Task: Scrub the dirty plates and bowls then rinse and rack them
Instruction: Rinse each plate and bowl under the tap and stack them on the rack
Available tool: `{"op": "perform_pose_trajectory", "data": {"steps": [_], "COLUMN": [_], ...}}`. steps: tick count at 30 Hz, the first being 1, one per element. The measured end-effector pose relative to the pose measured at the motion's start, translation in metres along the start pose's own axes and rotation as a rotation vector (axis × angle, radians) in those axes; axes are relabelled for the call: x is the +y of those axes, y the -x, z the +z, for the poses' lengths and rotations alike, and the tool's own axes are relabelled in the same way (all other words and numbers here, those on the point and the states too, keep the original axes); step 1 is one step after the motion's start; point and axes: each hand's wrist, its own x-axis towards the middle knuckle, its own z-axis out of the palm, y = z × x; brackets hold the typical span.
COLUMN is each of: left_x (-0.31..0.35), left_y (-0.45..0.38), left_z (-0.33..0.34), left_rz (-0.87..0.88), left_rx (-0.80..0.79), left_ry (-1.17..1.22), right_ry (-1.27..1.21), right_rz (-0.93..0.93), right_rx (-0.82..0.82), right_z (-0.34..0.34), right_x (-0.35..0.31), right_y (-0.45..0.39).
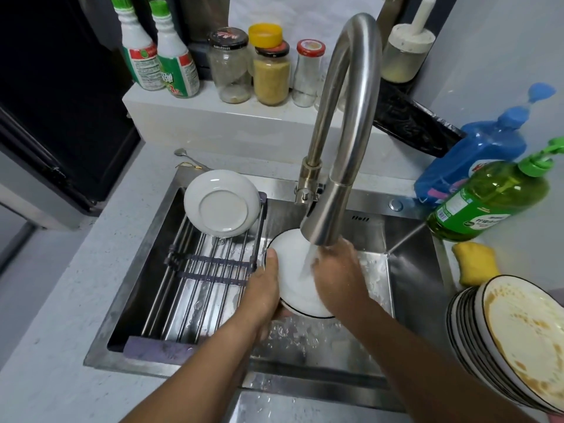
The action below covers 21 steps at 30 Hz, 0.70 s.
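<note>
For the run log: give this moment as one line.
step: rinse | left hand: holds plate | right hand: rubs it | tap: running

Plate [222,204] on rack [210,264] in sink [418,270]

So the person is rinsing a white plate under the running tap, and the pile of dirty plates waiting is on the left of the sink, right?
Nearly. The white plate is being rinsed under the running tap, but the pile of dirty plates waits on the right of the sink, not the left. The head view shows this.
</note>
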Motion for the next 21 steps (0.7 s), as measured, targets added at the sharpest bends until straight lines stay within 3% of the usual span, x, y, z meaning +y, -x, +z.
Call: {"op": "perform_pose_trajectory", "data": {"steps": [2,4,6,10,15,18,21], "left_x": [-0.004,-0.004,0.002,0.013,0.019,0.012,0.008], "left_y": [-0.001,-0.003,0.0,-0.008,-0.008,-0.003,-0.003], "left_z": [0.004,0.006,0.005,-0.006,-0.012,-0.006,0.001], "left_rz": [-0.013,0.004,0.025,0.066,0.117,0.045,-0.028], "left_rx": [-0.034,-0.046,-0.056,0.0,-0.002,-0.038,-0.083], "left_ry": [0.029,0.027,0.017,-0.025,-0.13,-0.113,-0.066], "right_ry": [-0.024,0.04,-0.017,-0.154,0.191,0.34,0.175], "right_rz": [-0.023,-0.149,-0.273,-0.47,-0.254,-0.277,-0.248], "right_rx": [-0.183,-0.428,-0.571,-0.501,-0.487,-0.545,-0.661], "right_z": [0.008,0.012,0.007,-0.019,-0.033,-0.025,-0.019], "right_x": [-0.013,-0.023,-0.029,-0.01,0.027,0.011,-0.021], "right_y": [0.001,0.005,0.011,0.035,0.031,0.01,0.001]}}
